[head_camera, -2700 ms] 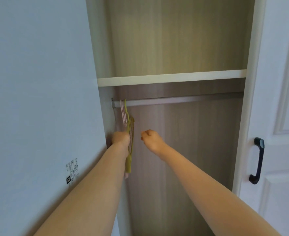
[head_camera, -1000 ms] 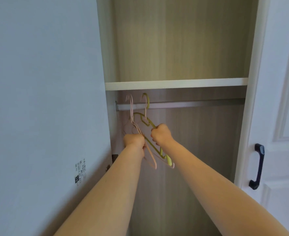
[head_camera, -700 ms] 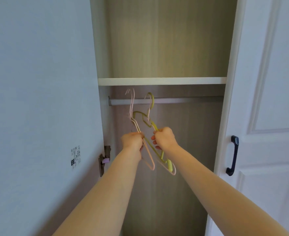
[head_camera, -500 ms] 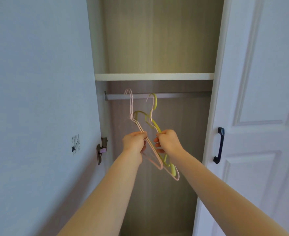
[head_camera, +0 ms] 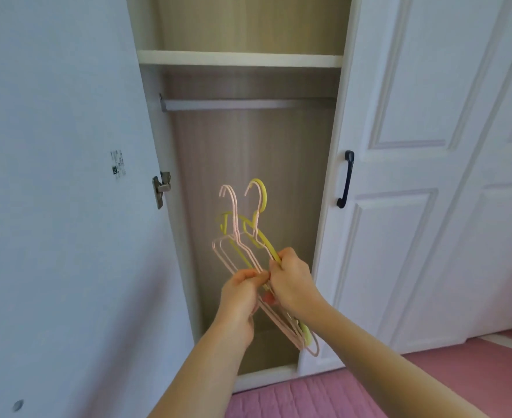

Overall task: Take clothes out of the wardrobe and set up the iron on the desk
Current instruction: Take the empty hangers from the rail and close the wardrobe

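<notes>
I hold a bundle of thin bare hangers in front of the open wardrobe (head_camera: 248,152). The pink hangers (head_camera: 233,218) and the yellow-green hanger (head_camera: 259,200) point hooks-up, well below the metal rail (head_camera: 248,104). My left hand (head_camera: 239,292) grips the pink ones at their lower arm. My right hand (head_camera: 292,279) is closed on the yellow-green one beside it. No clothes hang on the hangers or the rail. The iron and the desk are out of view.
The open wardrobe door (head_camera: 52,206) stands on the left, with a hinge (head_camera: 160,188) at its edge. A shut white door with a dark handle (head_camera: 346,179) is on the right. A white shelf (head_camera: 239,58) sits above the rail. A pink quilted surface (head_camera: 324,393) lies below.
Both hands have lifted the hangers off the rail and brought them down and toward me. The view has tilted down, so the wardrobe bottom and the pink surface show.
</notes>
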Action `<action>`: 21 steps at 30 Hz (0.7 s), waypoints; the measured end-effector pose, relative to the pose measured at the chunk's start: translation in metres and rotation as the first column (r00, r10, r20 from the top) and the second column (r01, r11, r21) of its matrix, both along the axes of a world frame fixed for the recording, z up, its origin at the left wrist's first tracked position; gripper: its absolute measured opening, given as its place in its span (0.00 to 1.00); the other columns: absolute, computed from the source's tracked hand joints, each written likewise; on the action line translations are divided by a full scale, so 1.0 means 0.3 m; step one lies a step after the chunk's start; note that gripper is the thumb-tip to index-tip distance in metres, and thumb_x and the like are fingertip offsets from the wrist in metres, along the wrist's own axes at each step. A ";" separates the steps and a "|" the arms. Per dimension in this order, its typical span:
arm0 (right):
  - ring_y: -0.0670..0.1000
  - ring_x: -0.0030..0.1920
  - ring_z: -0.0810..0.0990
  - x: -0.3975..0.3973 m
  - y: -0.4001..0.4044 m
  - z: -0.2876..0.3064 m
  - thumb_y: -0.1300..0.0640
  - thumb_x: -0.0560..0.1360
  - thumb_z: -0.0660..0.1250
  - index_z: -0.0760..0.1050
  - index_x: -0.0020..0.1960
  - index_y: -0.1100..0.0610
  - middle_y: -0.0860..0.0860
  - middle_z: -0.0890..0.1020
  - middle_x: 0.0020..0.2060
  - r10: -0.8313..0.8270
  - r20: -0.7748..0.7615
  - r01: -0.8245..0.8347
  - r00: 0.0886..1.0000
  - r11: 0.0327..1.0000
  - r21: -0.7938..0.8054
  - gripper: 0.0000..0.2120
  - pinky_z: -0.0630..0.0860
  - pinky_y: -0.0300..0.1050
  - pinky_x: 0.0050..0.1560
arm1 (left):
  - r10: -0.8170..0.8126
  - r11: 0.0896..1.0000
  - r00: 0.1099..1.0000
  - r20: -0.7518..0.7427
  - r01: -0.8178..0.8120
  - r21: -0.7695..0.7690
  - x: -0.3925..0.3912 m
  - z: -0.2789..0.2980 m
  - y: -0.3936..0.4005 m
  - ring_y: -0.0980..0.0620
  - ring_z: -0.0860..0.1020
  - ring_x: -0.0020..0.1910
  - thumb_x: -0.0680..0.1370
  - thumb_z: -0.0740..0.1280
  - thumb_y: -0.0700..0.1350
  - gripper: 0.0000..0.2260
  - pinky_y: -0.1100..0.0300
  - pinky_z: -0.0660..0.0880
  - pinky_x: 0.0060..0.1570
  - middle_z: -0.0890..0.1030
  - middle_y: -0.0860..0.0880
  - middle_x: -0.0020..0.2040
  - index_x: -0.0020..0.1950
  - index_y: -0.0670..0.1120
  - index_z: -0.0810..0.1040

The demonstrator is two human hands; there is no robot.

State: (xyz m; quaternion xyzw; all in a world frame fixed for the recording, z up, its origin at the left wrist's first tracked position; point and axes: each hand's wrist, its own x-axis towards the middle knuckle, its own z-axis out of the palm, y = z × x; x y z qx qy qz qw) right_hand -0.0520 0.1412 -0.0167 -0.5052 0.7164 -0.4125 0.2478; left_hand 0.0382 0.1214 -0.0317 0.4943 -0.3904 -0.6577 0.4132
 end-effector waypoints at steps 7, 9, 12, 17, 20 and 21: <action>0.47 0.36 0.73 0.020 0.185 -0.135 0.59 0.80 0.56 0.72 0.49 0.60 0.51 0.77 0.39 0.045 0.048 -0.049 0.998 0.995 0.086 0.08 0.69 0.40 0.35 | -0.032 0.971 0.993 -0.118 0.059 0.233 0.035 -0.168 0.153 0.52 0.71 0.37 0.75 0.68 0.41 0.03 0.59 0.68 0.39 0.75 0.48 0.36 0.42 0.47 0.79; 0.47 0.35 0.73 0.019 0.232 -0.162 0.58 0.80 0.56 0.72 0.47 0.59 0.50 0.77 0.38 0.067 0.043 -0.072 0.997 0.991 0.111 0.08 0.68 0.39 0.33 | -0.017 0.953 0.984 -0.175 0.069 0.295 0.058 -0.200 0.191 0.52 0.73 0.37 0.75 0.68 0.40 0.02 0.59 0.70 0.40 0.77 0.48 0.37 0.42 0.44 0.79; 0.48 0.31 0.73 0.017 0.291 -0.197 0.57 0.80 0.56 0.72 0.45 0.58 0.50 0.76 0.34 0.089 0.074 -0.099 0.993 0.985 0.142 0.08 0.69 0.39 0.29 | 0.109 0.943 0.964 -0.242 -0.023 0.331 0.107 -0.241 0.217 0.49 0.76 0.37 0.75 0.67 0.38 0.02 0.57 0.74 0.40 0.77 0.45 0.38 0.43 0.41 0.77; 0.49 0.30 0.71 0.014 0.363 -0.229 0.57 0.80 0.57 0.72 0.47 0.59 0.51 0.74 0.33 0.145 0.135 -0.165 0.980 0.974 0.156 0.08 0.69 0.39 0.28 | 0.159 0.924 0.927 -0.339 -0.019 0.382 0.180 -0.262 0.223 0.40 0.80 0.55 0.77 0.67 0.41 0.11 0.50 0.77 0.56 0.79 0.39 0.54 0.56 0.37 0.74; 0.50 0.30 0.72 0.013 0.398 -0.245 0.56 0.80 0.57 0.71 0.45 0.58 0.50 0.74 0.31 0.181 0.101 -0.195 0.978 0.968 0.160 0.08 0.69 0.42 0.30 | 0.113 0.938 0.912 -0.394 0.033 0.346 0.196 -0.255 0.216 0.39 0.80 0.55 0.76 0.68 0.42 0.15 0.48 0.77 0.54 0.78 0.38 0.56 0.61 0.38 0.73; 0.50 0.31 0.72 0.013 0.407 -0.251 0.57 0.79 0.57 0.71 0.44 0.58 0.50 0.74 0.31 0.182 0.091 -0.195 0.979 0.967 0.165 0.08 0.69 0.44 0.31 | 0.086 0.946 0.912 -0.401 0.051 0.320 0.196 -0.248 0.213 0.40 0.80 0.53 0.76 0.67 0.41 0.14 0.47 0.78 0.54 0.78 0.39 0.53 0.60 0.38 0.74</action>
